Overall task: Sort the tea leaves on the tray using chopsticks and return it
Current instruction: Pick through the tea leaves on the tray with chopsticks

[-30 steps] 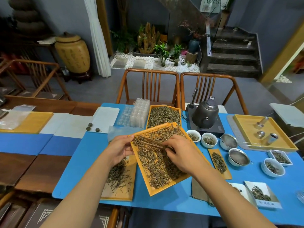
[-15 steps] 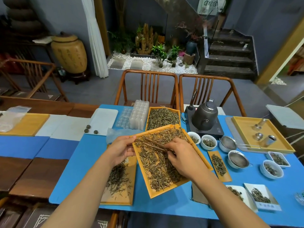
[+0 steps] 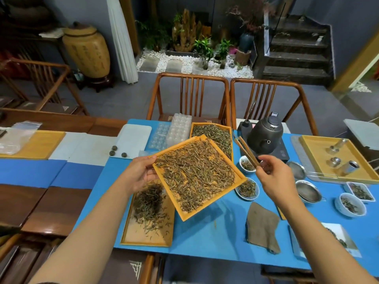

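Observation:
An orange tray [image 3: 207, 208] covered with brown tea leaves [image 3: 194, 173] is lifted above the blue table, tilted. My left hand [image 3: 141, 173] grips its left edge. Off to the tray's right, my right hand [image 3: 274, 177] holds a pair of wooden chopsticks [image 3: 246, 151], their tips pointing up and away, clear of the leaves. Below the raised tray lies a flat wooden tray [image 3: 147, 236] with a darker pile of leaves [image 3: 149, 203]. Behind it stands a second orange tray [image 3: 191, 129] full of leaves.
A dark kettle [image 3: 264, 136] on its base stands at the back right. Small white bowls of leaves [image 3: 247, 189], metal strainers [image 3: 307, 191], a brown cloth [image 3: 262, 226] and a yellow tray with tins [image 3: 320, 160] fill the right side. Clear plastic moulds [image 3: 174, 132] and two chairs [image 3: 190, 95] sit behind.
My right hand has pulled the chopsticks off the leaves and swung them out to the right. The tray, held by my left hand alone, has risen and turned.

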